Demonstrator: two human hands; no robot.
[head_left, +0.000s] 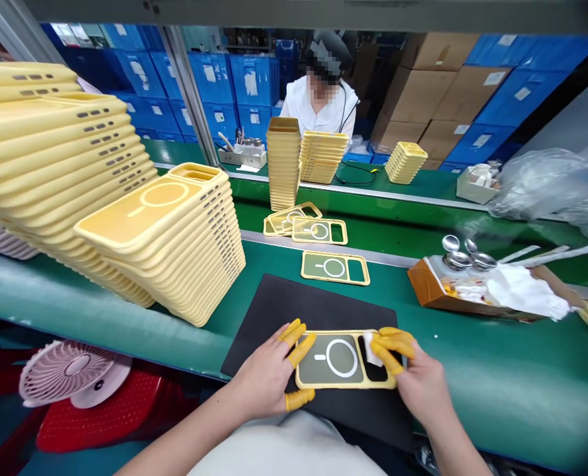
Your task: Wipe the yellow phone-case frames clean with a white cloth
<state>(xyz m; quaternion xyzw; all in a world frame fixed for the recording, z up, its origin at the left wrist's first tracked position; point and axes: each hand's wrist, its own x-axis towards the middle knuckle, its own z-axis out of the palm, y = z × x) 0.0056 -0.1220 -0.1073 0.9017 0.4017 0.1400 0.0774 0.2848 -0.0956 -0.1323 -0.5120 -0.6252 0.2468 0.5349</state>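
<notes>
A yellow phone case lay flat on a black mat, with a round ring mark on its back and a large cutout at one end. The left hand grasped its near end, and yellow finger cots covered the fingertips. The right hand, cotted as well, was clenched on a small white wipe, pressing it to the case beside the cutout; it looked like cloth, though the fingers half hid it. Just beyond the mat, a second case lay on the green workbench, and a tall stack of cases leaned to the left. To the right sat a cardboard tray with polished metal pieces and crumpled tissue. Past a green conveyor belt, a co-worker in white sat before blue crates.
</notes>
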